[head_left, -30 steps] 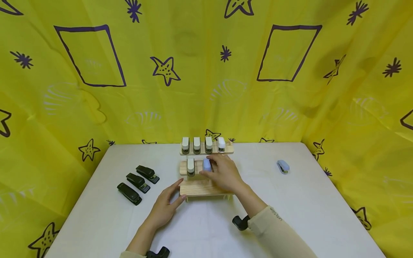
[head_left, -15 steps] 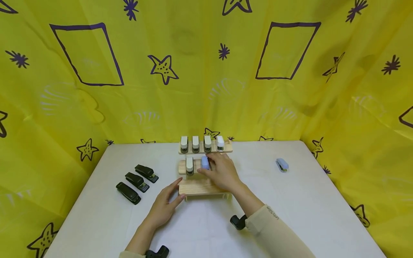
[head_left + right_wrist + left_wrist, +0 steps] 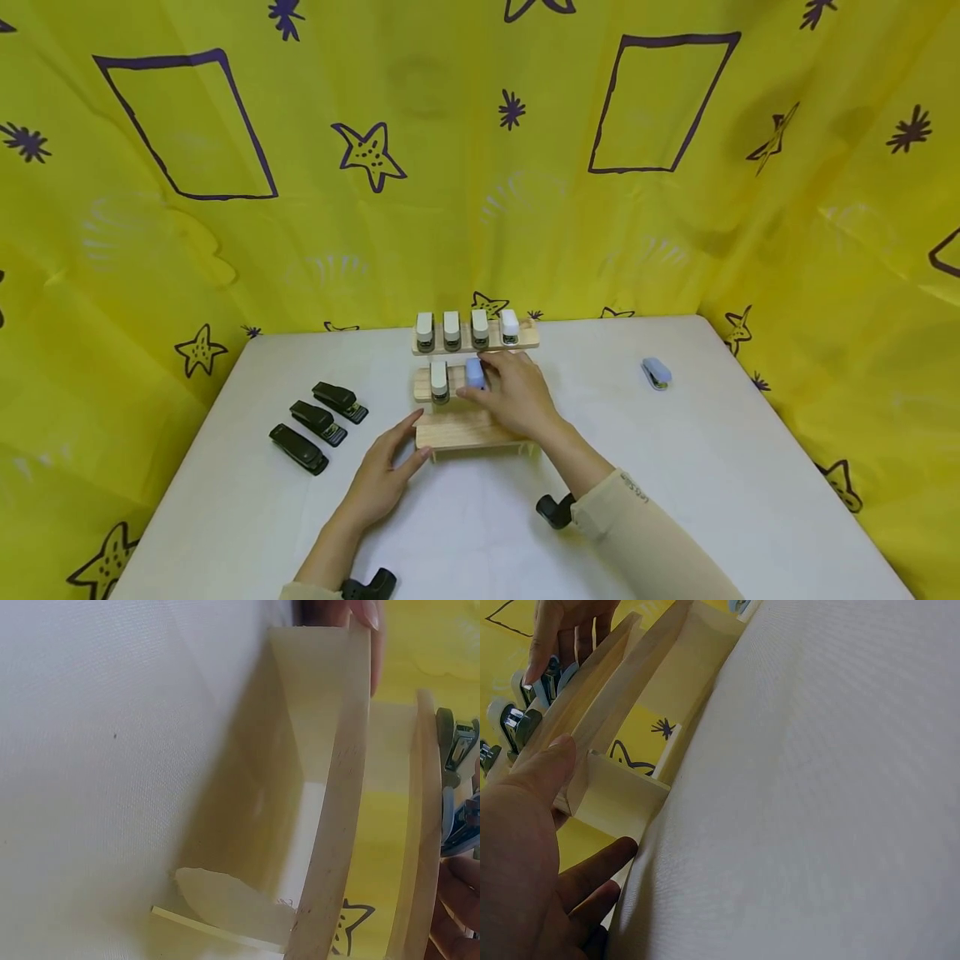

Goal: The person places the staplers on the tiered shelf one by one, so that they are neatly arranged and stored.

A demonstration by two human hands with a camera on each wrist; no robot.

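Observation:
A three-step wooden display stand (image 3: 468, 432) stands on the white table. My left hand (image 3: 378, 483) holds the left end of its lowest step, the thumb at the front edge and a finger behind. On the middle step, my right hand (image 3: 522, 396) pinches a light blue mini stapler (image 3: 475, 372) between thumb and fingers; the hand hides part of it. Left of that stapler, on the same step, sits a cream-white stapler (image 3: 438, 382). Several pale staplers (image 3: 452, 330) line the top step. In the left wrist view, the blue stapler (image 3: 544, 691) rests at the step beside the right fingertips.
Three black staplers (image 3: 318, 422) lie in a slanted row on the table (image 3: 465, 533), left of the stand. Another light blue stapler (image 3: 657, 372) lies far right. A yellow patterned curtain (image 3: 450, 225) encloses the back and sides.
The head view has shifted slightly. Both hands keep their places, the left on the stand and the right at the light blue stapler.

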